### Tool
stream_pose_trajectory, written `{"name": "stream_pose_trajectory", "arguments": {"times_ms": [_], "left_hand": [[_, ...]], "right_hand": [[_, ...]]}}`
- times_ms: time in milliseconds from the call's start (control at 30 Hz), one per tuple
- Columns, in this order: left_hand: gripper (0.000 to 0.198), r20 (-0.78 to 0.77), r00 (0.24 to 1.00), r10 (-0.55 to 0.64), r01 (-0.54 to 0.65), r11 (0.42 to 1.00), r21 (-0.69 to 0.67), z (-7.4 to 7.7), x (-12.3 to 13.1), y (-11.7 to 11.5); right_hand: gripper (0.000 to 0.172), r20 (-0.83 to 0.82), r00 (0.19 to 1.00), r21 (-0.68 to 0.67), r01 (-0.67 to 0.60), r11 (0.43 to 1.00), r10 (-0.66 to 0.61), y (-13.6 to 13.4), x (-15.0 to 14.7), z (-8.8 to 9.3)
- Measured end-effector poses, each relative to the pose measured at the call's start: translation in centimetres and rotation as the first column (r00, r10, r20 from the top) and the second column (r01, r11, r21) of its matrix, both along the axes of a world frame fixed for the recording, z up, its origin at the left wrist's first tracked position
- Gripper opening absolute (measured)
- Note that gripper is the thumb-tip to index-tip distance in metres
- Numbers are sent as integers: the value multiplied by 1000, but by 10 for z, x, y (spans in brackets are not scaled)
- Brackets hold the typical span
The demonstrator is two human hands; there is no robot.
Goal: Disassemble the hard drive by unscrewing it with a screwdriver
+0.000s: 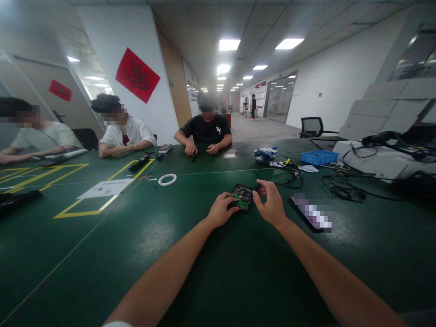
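A hard drive (pixel 242 198) lies on the green tabletop in front of me, its green circuit board facing up in a dark casing. My left hand (pixel 222 210) grips it from the left, thumb at the near edge and fingers across the board's left side. At the drive's right edge is my right hand (pixel 270 202), thumb and forefinger curled towards each other. Something small and dark shows between those fingertips, too small to name. To the right of that hand lies a phone (pixel 306 213), its screen blurred out.
Black cables (pixel 347 187), a blue tray (pixel 319 157) and a bundle of blue and white items (pixel 265 154) lie at the right. A white ring (pixel 167 180) and a paper sheet (pixel 105 188) sit left. Several people sit across the table (pixel 163 268).
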State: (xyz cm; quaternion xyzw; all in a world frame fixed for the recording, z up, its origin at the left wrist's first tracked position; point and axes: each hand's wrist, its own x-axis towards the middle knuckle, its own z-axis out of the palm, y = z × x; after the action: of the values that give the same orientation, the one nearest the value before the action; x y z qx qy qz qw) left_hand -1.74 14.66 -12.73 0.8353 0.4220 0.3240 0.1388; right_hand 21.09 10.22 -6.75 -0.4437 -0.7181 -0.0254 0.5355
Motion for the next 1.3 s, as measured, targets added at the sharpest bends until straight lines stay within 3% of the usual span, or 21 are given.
{"name": "stream_pose_trajectory", "arguments": {"times_ms": [267,400,600,833,1000,1133,1300], "left_hand": [[38,0,1000,-7,7,1000,0,1,1,-1],[39,12,1000,-3,3,1000,7,0,1,-1],[38,21,1000,-9,9,1000,10,1,2,-2],[38,25,1000,-17,16,1000,9,1,1,-1],[39,20,1000,-12,12,1000,-4,1,1,-1],[38,15,1000,-7,7,1000,-11,4,0,-2],[40,1,1000,-4,5,1000,-22,4,-1,-2]], "right_hand": [[43,-87,996,-38,-11,999,7,4,0,-7],[40,-49,999,-4,14,1000,-15,1,0,-4],[39,26,998,8,-64,998,64,-2,0,1],[44,-112,994,0,-12,1000,12,4,-1,-6],[40,-50,998,21,40,999,-39,5,1,-6],[36,17,1000,52,11,999,-12,3,3,-1],[37,3,1000,65,25,998,-25,4,2,-1]]}}
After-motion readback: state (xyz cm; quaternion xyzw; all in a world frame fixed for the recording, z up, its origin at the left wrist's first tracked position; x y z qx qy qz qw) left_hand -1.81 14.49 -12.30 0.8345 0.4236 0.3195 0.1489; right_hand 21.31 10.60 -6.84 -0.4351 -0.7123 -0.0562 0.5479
